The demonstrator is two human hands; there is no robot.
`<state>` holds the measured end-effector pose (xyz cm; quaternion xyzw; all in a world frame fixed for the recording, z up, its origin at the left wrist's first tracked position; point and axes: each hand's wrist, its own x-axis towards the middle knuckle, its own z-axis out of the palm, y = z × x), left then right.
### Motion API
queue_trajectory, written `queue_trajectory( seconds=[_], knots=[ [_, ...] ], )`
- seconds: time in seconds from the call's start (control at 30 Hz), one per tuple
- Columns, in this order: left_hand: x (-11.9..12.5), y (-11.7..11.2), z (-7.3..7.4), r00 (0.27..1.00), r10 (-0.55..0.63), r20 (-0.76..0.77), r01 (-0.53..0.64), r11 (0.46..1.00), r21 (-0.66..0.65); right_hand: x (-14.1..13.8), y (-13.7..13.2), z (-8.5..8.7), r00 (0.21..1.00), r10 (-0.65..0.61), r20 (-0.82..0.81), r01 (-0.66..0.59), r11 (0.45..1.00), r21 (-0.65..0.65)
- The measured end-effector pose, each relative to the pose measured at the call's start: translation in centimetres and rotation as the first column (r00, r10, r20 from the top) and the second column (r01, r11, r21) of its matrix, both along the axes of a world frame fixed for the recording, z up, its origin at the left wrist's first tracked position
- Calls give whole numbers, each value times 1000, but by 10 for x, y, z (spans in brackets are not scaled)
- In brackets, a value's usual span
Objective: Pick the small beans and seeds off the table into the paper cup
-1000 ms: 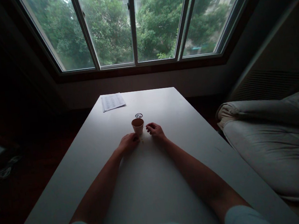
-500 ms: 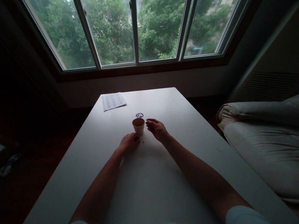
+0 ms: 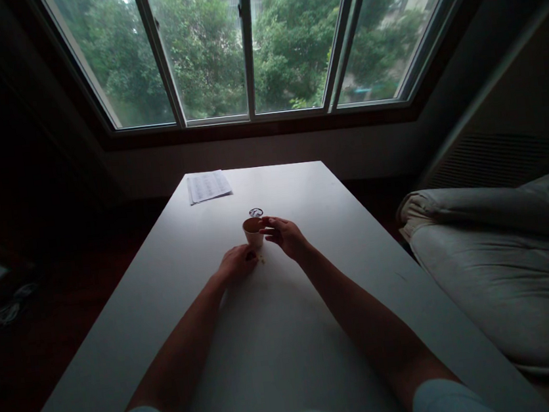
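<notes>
A light-coloured cup (image 3: pixel 253 236) with a brown inside stands upright on the white table. My right hand (image 3: pixel 285 236) is at its right side, fingers stretched out and apart; the upper ones overlap the right part of the rim. Whether they touch the cup I cannot tell. Close to the cup's base on the near left, my left hand (image 3: pixel 238 263) rests on the table with its fingers curled in. Anything between those fingers is hidden. A few tiny pale bits (image 3: pixel 261 259) lie just right of the left fingertips.
Just behind the cup is a small round dark-rimmed object (image 3: pixel 255 213). Printed papers (image 3: pixel 209 186) lie at the far left corner of the white table (image 3: pixel 279 337). A padded, fabric-covered piece (image 3: pixel 503 259) stands along the right side. Beyond the table is a window (image 3: pixel 203 62).
My right hand has shifted a little left, from beside the cup to over its right rim, with its fingers spreading. My left hand and the cup have stayed in place.
</notes>
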<state>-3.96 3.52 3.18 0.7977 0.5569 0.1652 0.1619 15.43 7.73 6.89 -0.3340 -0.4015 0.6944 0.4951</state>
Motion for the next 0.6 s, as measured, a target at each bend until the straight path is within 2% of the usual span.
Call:
queue_trajectory(
  seconds=[0.2,0.43,0.53,0.6],
  knots=[
    [-1,1,0,999,-28,25,29,1000,-10,-3,-3,8,1000,-2,28,1,999,32],
    [-1,-2,3,997,-26,72,27,1000,-8,-1,-5,8,999,-2,48,0,999,52],
    [-1,0,-1,986,-38,161,41,999,-18,0,-3,6,997,-25,79,20,998,59],
    [0,4,-7,960,-57,275,67,997,-29,2,0,1,992,-70,102,64,996,64]
  ],
)
